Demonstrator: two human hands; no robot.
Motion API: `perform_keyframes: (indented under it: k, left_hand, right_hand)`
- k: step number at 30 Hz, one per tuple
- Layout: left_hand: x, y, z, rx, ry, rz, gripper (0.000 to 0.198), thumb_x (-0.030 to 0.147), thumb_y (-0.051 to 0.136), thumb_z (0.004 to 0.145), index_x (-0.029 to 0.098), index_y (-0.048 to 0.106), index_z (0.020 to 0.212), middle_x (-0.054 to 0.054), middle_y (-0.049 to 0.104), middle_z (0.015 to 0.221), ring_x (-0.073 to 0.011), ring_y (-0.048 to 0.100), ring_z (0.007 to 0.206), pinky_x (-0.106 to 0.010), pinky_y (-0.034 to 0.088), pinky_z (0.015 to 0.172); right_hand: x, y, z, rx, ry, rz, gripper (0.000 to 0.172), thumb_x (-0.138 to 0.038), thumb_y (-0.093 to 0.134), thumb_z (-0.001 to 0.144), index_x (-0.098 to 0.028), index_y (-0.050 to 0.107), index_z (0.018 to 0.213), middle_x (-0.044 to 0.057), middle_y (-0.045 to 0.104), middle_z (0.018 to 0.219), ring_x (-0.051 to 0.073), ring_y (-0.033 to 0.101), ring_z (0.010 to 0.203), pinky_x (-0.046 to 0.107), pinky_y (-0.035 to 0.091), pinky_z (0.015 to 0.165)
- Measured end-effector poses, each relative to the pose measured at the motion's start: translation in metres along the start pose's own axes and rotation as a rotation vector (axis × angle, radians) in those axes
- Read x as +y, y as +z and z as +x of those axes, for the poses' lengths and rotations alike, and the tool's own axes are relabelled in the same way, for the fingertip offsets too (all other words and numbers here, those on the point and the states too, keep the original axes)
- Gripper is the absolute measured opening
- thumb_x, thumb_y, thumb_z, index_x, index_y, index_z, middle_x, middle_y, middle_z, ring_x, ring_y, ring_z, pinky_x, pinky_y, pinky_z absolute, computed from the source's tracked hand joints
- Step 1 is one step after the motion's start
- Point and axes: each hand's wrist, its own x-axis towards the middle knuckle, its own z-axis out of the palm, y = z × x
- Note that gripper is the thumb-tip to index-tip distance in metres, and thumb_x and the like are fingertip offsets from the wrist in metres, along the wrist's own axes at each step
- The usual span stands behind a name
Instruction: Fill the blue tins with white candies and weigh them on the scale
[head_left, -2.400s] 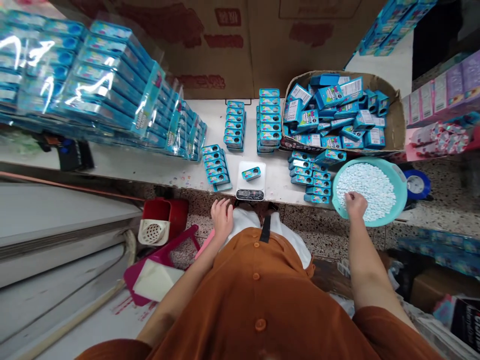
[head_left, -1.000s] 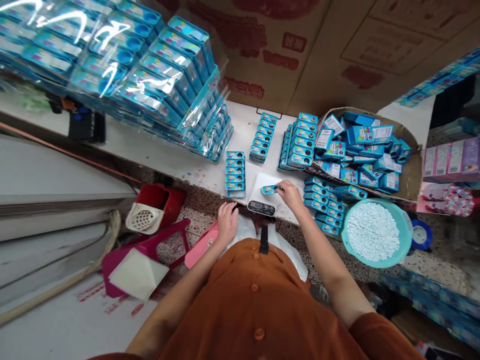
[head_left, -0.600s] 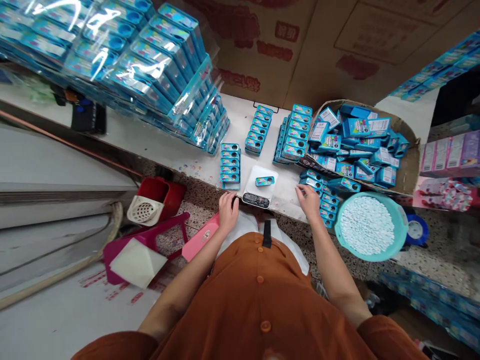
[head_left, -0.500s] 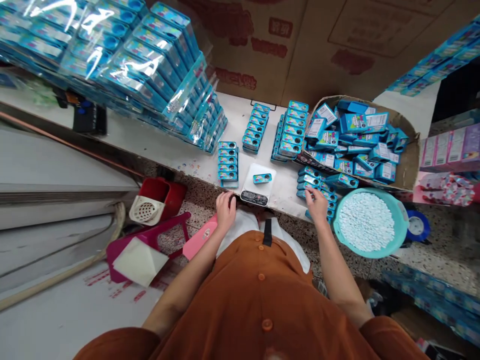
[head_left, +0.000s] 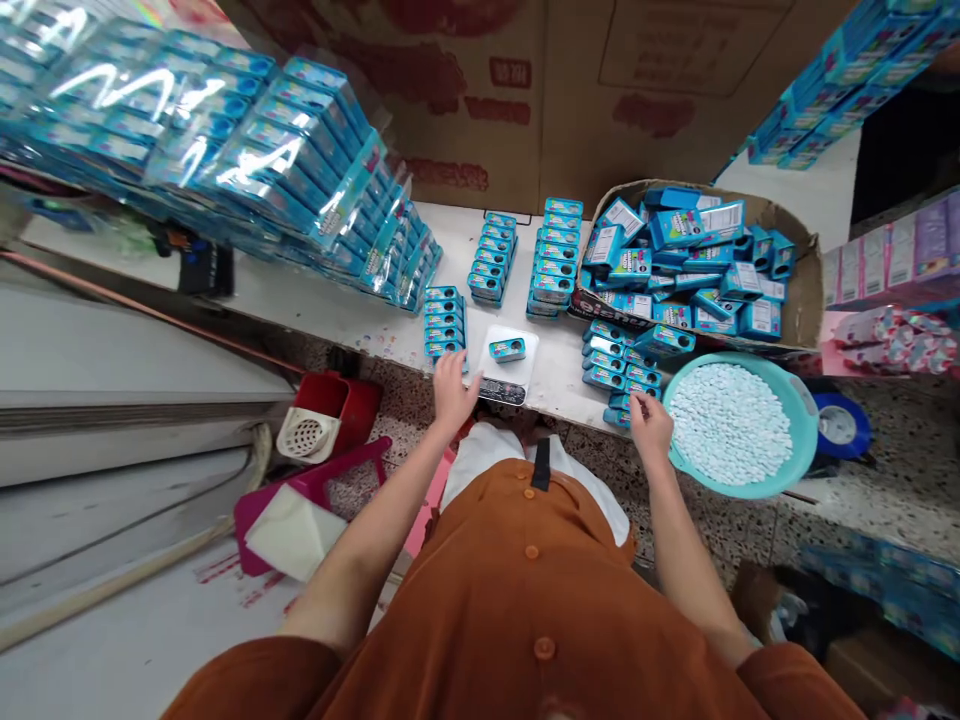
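Note:
A white digital scale [head_left: 517,368] near the table's front edge carries one small blue box [head_left: 507,349] lying on its pan. My left hand [head_left: 453,392] is open just left of the scale, its fingertips at the near end of a short row of blue boxes [head_left: 444,312]. My right hand [head_left: 651,430] is closed, fingertips together beside the near end of a cluster of blue boxes [head_left: 604,360]. Whatever those fingers hold, if anything, is hidden. Right beside that hand, a turquoise basin [head_left: 807,440] is full of small pale pieces.
Beyond the basin, a cut-down cardboard box [head_left: 814,290] holds a loose heap of blue boxes. Two more rows of blue boxes [head_left: 493,255] stand behind the scale. Plastic-wrapped packs [head_left: 300,170] are piled at left. A blue tape roll [head_left: 838,425] lies at right.
My left hand has moved forward from the table edge to the row of boxes, its fingers spreading. My right hand has drawn back toward the near end of the cluster. The view has shifted slightly.

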Motion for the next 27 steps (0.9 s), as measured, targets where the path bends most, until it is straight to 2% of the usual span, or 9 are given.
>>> perform_keyframes:
  k: [4,6,9,11,13,16,20,23,27]
  left_hand:
    - [0.031,0.027,0.032,-0.108,0.122,0.077,0.074,0.04,0.061,0.081,0.009,0.03,0.141,-0.021,0.035,0.144,-0.0334,0.024,0.138,-0.048,0.022,0.112]
    - [0.039,0.041,0.046,-0.198,0.154,0.126,0.069,0.036,0.061,0.081,0.009,0.033,0.138,-0.022,0.041,0.139,-0.0334,0.029,0.135,-0.047,0.025,0.109]
    - [0.038,0.05,0.06,-0.355,0.162,0.192,0.047,0.024,0.057,0.083,0.013,0.045,0.126,-0.018,0.055,0.121,-0.029,0.047,0.117,-0.043,0.035,0.099]
    - [0.028,0.043,0.06,-0.405,0.179,0.203,0.036,0.02,0.055,0.082,0.016,0.051,0.118,-0.014,0.059,0.113,-0.0265,0.052,0.108,-0.041,0.038,0.094]
    - [0.01,0.026,0.05,-0.398,0.223,0.175,0.034,0.017,0.055,0.081,0.018,0.052,0.115,-0.011,0.06,0.112,-0.0257,0.052,0.107,-0.04,0.038,0.093]
    - [-0.028,-0.009,0.021,-0.335,0.269,0.116,0.038,0.015,0.053,0.08,0.021,0.052,0.118,-0.009,0.059,0.114,-0.0256,0.049,0.11,-0.039,0.038,0.093]
    - [-0.077,-0.045,-0.006,-0.291,0.208,0.152,0.036,0.014,0.051,0.079,0.02,0.055,0.115,-0.009,0.061,0.111,-0.0266,0.05,0.106,-0.039,0.039,0.091]
    - [-0.099,-0.055,-0.003,-0.288,0.181,0.2,0.035,0.014,0.05,0.079,0.02,0.057,0.113,-0.01,0.062,0.111,-0.0272,0.05,0.104,-0.04,0.039,0.091]
    - [-0.108,-0.052,0.011,-0.333,0.2,0.254,0.035,0.012,0.049,0.079,0.02,0.057,0.113,-0.01,0.062,0.113,-0.0278,0.051,0.104,-0.042,0.039,0.089]
  right_hand:
    - [-0.007,0.001,-0.013,0.008,-0.003,0.034,0.038,-0.044,0.046,0.088,-0.017,0.07,0.098,0.01,0.071,0.098,0.021,0.064,0.083,0.033,0.048,0.08]
    - [-0.01,0.0,-0.024,0.01,0.01,0.039,0.039,-0.045,0.046,0.088,-0.017,0.07,0.098,0.011,0.071,0.098,0.021,0.064,0.083,0.034,0.048,0.081]
    - [-0.015,-0.002,-0.046,0.017,0.041,0.011,0.041,-0.049,0.046,0.087,-0.018,0.07,0.098,0.011,0.071,0.097,0.021,0.064,0.081,0.034,0.048,0.08]
    - [-0.017,-0.003,-0.06,0.034,0.072,-0.026,0.044,-0.051,0.045,0.087,-0.017,0.07,0.097,0.012,0.071,0.096,0.022,0.064,0.08,0.035,0.048,0.079]
    - [-0.021,-0.003,-0.073,0.057,0.113,-0.055,0.047,-0.054,0.045,0.086,-0.017,0.071,0.096,0.013,0.071,0.096,0.023,0.064,0.079,0.035,0.048,0.078]
    - [-0.031,0.002,-0.084,0.072,0.171,-0.065,0.048,-0.056,0.045,0.086,-0.016,0.071,0.095,0.014,0.071,0.095,0.024,0.065,0.08,0.035,0.048,0.079]
    - [-0.057,0.018,-0.086,0.058,0.203,-0.065,0.05,-0.056,0.044,0.085,-0.016,0.071,0.094,0.014,0.072,0.094,0.024,0.065,0.079,0.035,0.048,0.08]
    - [-0.079,0.033,-0.082,0.036,0.173,-0.055,0.048,-0.054,0.044,0.086,-0.016,0.071,0.095,0.013,0.071,0.097,0.023,0.065,0.081,0.035,0.048,0.082]
    - [-0.103,0.049,-0.081,0.025,0.126,-0.035,0.043,-0.051,0.044,0.087,-0.017,0.071,0.094,0.012,0.071,0.097,0.022,0.065,0.083,0.035,0.049,0.083]
